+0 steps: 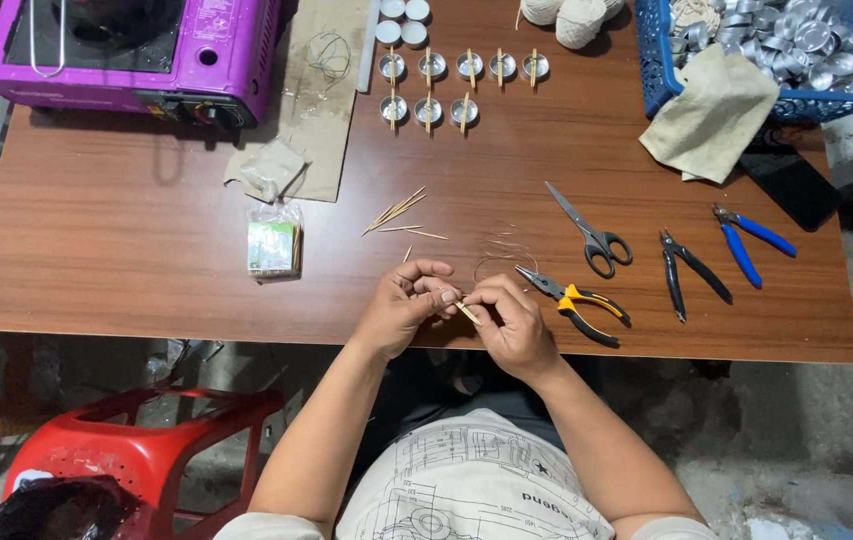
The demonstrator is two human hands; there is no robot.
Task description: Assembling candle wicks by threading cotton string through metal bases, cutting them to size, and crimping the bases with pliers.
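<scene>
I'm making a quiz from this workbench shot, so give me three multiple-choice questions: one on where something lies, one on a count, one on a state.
1. Where do the yellow-handled pliers lie?
A. by the right hand
B. in the blue basket
C. on the purple stove
2. How many hand tools lie right of the hands?
A. two
B. four
C. six
3. The small stick is
A. lying loose
B. pinched between both hands
C. in a cup

A: they touch the table beside that hand. B: scissors plus three pliers. B: left hand and right hand grip it.
</scene>
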